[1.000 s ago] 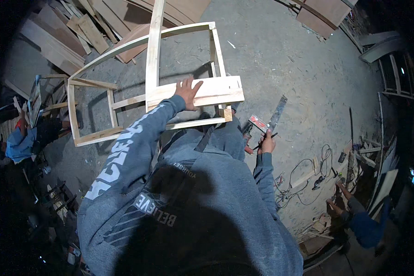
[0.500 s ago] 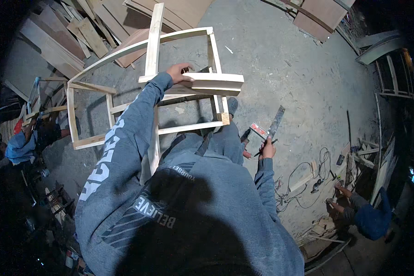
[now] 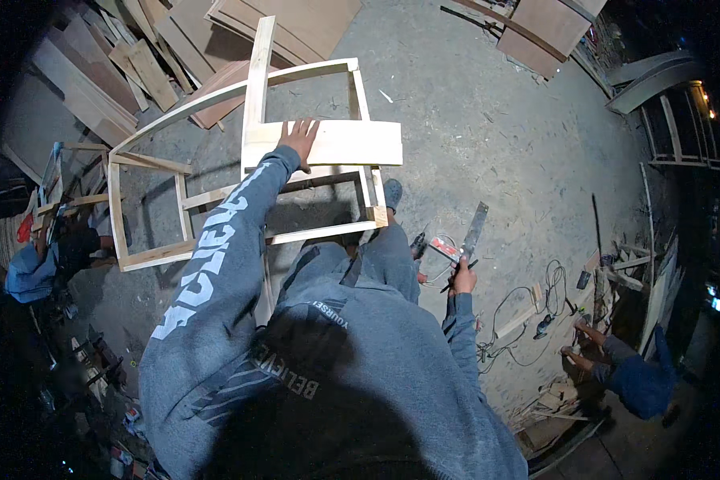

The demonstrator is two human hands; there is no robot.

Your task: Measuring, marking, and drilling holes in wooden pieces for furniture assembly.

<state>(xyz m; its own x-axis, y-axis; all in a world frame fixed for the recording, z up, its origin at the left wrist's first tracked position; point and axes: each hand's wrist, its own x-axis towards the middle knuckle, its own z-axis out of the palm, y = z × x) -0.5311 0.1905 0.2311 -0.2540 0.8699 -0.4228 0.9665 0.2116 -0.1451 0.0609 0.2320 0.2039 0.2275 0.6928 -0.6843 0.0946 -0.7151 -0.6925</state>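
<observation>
My left hand (image 3: 298, 146) lies on a short pale board (image 3: 358, 144), fingers spread across its upper face and nothing gripped. The board lies flat over a wooden frame (image 3: 328, 232) with a curved back rail. Beside its left end, an upright strip of wood (image 3: 258, 72) extends beyond the curved rail. Off to the right, my right hand (image 3: 463, 277) is closed around a try square (image 3: 474, 230) with a metal blade and a red and white stock. A thin dark pen or pencil also sticks out from that hand.
Wood sheets and offcuts (image 3: 152, 72) lean at the far left. Power cables (image 3: 528, 320) coil on the floor at right. One person (image 3: 636, 376) works low at the lower right, another (image 3: 36, 268) at the left. A dark tool (image 3: 418, 245) lies near my right leg.
The board has turned from standing on edge to lying flat. My left hand has gone from gripping its edge to resting spread on top. The right hand still holds the square.
</observation>
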